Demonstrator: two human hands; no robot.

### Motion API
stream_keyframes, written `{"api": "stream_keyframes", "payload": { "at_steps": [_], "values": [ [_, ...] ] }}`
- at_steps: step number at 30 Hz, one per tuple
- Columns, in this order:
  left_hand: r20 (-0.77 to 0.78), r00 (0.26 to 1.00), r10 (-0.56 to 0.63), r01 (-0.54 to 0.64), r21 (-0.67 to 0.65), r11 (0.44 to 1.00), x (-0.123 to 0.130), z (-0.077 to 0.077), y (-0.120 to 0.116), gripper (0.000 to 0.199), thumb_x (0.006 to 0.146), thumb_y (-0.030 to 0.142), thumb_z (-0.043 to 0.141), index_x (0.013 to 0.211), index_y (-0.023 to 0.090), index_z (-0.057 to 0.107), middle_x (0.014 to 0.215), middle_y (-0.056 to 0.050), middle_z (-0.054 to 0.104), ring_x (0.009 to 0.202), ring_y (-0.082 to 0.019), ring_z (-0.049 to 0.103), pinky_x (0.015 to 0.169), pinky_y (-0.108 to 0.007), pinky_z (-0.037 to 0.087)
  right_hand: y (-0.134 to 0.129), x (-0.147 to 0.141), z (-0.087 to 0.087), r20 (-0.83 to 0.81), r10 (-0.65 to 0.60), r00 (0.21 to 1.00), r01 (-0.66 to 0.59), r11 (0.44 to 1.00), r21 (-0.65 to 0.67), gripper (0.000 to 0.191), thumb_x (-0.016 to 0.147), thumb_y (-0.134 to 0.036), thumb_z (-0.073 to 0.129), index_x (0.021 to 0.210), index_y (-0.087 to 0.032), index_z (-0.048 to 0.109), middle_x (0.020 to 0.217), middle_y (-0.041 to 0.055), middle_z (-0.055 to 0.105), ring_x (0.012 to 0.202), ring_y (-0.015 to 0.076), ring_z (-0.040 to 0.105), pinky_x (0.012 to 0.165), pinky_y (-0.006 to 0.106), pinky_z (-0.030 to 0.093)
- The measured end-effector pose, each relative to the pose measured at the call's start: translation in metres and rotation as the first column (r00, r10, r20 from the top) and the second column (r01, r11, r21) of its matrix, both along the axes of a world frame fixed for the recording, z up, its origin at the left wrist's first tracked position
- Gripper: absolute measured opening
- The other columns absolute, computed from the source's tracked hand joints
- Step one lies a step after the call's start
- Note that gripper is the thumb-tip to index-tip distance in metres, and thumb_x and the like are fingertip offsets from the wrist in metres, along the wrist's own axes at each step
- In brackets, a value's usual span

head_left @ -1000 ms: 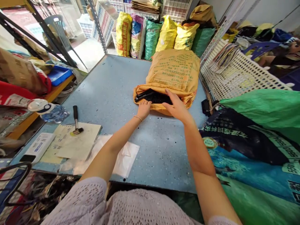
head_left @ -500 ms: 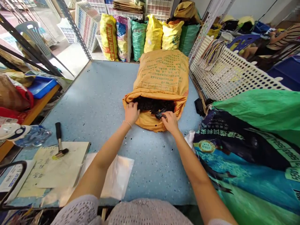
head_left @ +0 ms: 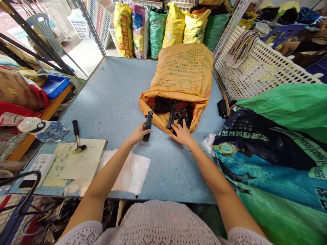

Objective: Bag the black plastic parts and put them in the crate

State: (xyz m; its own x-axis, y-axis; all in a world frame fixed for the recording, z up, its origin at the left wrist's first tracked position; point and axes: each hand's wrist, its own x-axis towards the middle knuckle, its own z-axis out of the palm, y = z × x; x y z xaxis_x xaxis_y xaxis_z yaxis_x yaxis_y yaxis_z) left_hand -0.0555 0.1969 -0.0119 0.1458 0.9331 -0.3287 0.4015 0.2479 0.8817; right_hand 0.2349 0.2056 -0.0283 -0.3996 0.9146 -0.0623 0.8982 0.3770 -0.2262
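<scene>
An orange woven sack (head_left: 181, 73) lies on the blue speckled table (head_left: 122, 85), its mouth facing me, with several black plastic parts (head_left: 162, 103) inside. My left hand (head_left: 138, 133) is closed on a black part (head_left: 148, 126), held just left of the sack's mouth. At the front of the opening, my right hand (head_left: 182, 133) has its fingertips at the lower end of another black part (head_left: 171, 116). That part stands up against the contents of the sack.
A brush (head_left: 78, 136) rests on papers (head_left: 76, 166) at the left, near a plastic bottle (head_left: 43, 129). Clear plastic bags (head_left: 130, 173) lie at the front. Large printed sacks (head_left: 260, 149) and a white perforated basket (head_left: 252, 61) line the right side.
My left hand has come out of the sack and moved down with a black part. My right hand has shifted slightly left. The sack's mouth gapes wider, and the camera view has tilted down.
</scene>
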Motion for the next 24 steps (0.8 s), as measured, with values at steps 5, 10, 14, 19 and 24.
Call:
{"api": "stream_keyframes", "payload": {
  "at_steps": [5, 10, 14, 19, 24],
  "values": [
    [0.741, 0.668, 0.074, 0.14, -0.223, 0.965, 0.023, 0.027, -0.081, 0.057, 0.075, 0.033, 0.063, 0.129, 0.017, 0.056, 0.121, -0.014, 0.069, 0.101, -0.028, 0.072, 0.091, -0.043, 0.055, -0.051, -0.011, 0.023, -0.546, -0.04, 0.837, 0.094, 0.993, 0.071, 0.052, 0.101, -0.052, 0.046, 0.138, -0.02, 0.061, 0.147, 0.0155, 0.052, 0.147, 0.0352, 0.035, 0.119, 0.057, 0.031],
    [0.802, 0.569, 0.179, 0.231, -0.365, 0.902, 0.05, 0.034, -0.134, 0.058, 0.084, 0.059, 0.051, 0.122, 0.016, 0.061, 0.107, -0.015, 0.072, 0.06, -0.016, 0.063, 0.055, -0.032, 0.051, -0.096, -0.042, 0.035, -0.924, -0.256, 0.284, -0.14, 0.942, -0.304, 0.056, 0.093, -0.06, 0.058, 0.135, -0.024, 0.057, 0.101, 0.0066, 0.069, 0.084, 0.0199, 0.067, 0.07, 0.035, 0.056],
    [0.732, 0.67, 0.128, 0.11, -0.268, 0.957, 0.051, 0.035, -0.154, 0.065, 0.078, 0.066, 0.068, 0.124, 0.022, 0.055, 0.106, -0.008, 0.067, 0.077, -0.018, 0.068, 0.063, -0.029, 0.055, -0.123, -0.047, 0.04, -0.908, -0.233, 0.349, -0.037, 0.964, -0.262, 0.05, 0.092, -0.06, 0.061, 0.124, -0.022, 0.063, 0.079, 0.0017, 0.062, 0.073, 0.0184, 0.062, 0.066, 0.032, 0.052],
    [0.585, 0.806, 0.091, 0.066, -0.242, 0.968, 0.054, 0.041, -0.167, 0.049, 0.082, 0.06, 0.069, 0.109, 0.02, 0.057, 0.089, 0.0, 0.063, 0.056, -0.008, 0.057, 0.05, -0.022, 0.045, -0.128, -0.042, 0.049, -0.583, 0.084, 0.808, 0.012, 0.987, 0.159, 0.046, 0.102, -0.057, 0.041, 0.1, -0.019, 0.068, 0.092, 0.0122, 0.067, 0.091, 0.0254, 0.061, 0.084, 0.039, 0.047],
    [0.644, 0.687, 0.337, -0.14, -0.338, 0.931, 0.066, 0.034, -0.158, 0.058, 0.076, 0.062, 0.072, 0.113, 0.019, 0.058, 0.077, 0.002, 0.059, 0.053, -0.008, 0.054, 0.048, -0.022, 0.043, -0.151, -0.054, 0.041, -0.507, 0.048, 0.861, -0.025, 0.998, 0.052, 0.057, 0.107, -0.055, 0.022, 0.089, -0.021, 0.063, 0.082, 0.0073, 0.065, 0.077, 0.0207, 0.059, 0.072, 0.032, 0.043]
  ]
}}
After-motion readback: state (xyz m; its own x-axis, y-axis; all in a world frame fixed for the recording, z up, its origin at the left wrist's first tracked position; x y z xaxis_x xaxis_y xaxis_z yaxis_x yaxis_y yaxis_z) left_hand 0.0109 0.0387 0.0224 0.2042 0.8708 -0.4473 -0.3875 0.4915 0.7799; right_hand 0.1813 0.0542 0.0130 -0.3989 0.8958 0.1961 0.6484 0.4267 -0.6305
